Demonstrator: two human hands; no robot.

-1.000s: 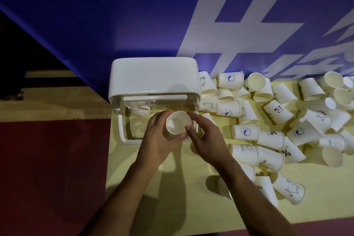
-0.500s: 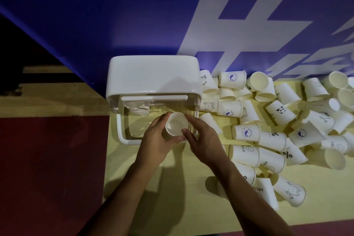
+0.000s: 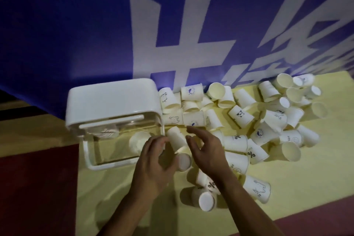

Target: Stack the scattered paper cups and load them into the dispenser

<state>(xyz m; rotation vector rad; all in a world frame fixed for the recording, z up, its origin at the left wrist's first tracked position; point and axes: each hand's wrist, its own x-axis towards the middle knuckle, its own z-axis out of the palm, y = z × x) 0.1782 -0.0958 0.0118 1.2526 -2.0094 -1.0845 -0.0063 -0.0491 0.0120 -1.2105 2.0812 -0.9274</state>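
The dispenser (image 3: 115, 99) has a white lid and a clear body and lies at the left end of the yellow table. One white cup (image 3: 138, 141) sits inside its clear body, and a stack of cups (image 3: 106, 132) shows further in. My left hand (image 3: 153, 161) hovers at the dispenser's right edge with loosely curled fingers and holds nothing. My right hand (image 3: 206, 151) is beside it, fingers spread and empty. Between the two hands lie two loose cups, one (image 3: 175, 139) on its side and one (image 3: 183, 162) bottom towards me. Several scattered cups (image 3: 239, 115) cover the table to the right.
A blue banner (image 3: 76, 34) with white characters hangs right behind the table. The yellow table top (image 3: 115, 188) ends at a red floor on the left and near me. More cups (image 3: 206, 200) lie under my right forearm.
The cup that both hands held over the dispenser's opening now sits inside it. Both hands have let go and drawn back to the right, towards the loose cups.
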